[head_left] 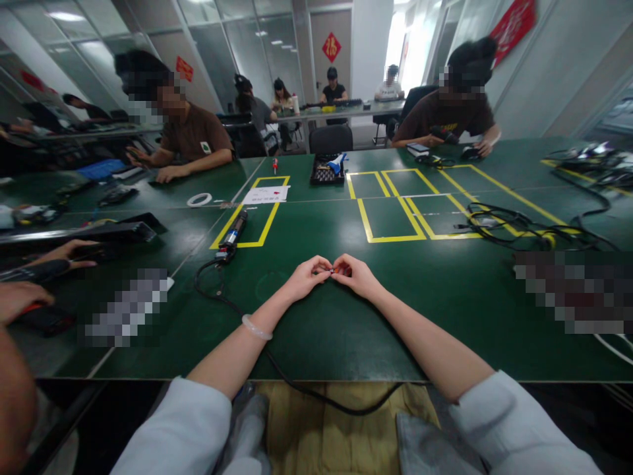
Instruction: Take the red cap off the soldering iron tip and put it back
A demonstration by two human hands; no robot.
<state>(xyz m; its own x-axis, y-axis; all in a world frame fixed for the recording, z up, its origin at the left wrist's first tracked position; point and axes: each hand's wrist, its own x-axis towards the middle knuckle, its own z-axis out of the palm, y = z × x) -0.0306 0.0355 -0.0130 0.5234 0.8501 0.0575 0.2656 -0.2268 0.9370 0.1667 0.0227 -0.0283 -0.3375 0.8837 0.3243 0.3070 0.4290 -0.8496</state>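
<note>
My left hand (310,276), with a pale bracelet (257,328) on its wrist, is closed in a pinch above the green table (306,336). My right hand (355,276) meets it from the other side, also closed, thumb against fingers. Between the two sets of fingertips is a small orange-red thing (339,270) with a darker end. Mostly covered by the fingers, it is too small to name. To the left of my hands lies a black electric screwdriver (234,232), its cable running down over the table's near edge.
Yellow tape outlines (395,239) mark the table. At the back are a black tray (326,177), a paper sheet (267,194), a tape roll (198,199) and a small red-handled tool (275,166). Tangled black cables (514,221) lie right. Co-workers sit opposite; another person's hands (64,257) work at left.
</note>
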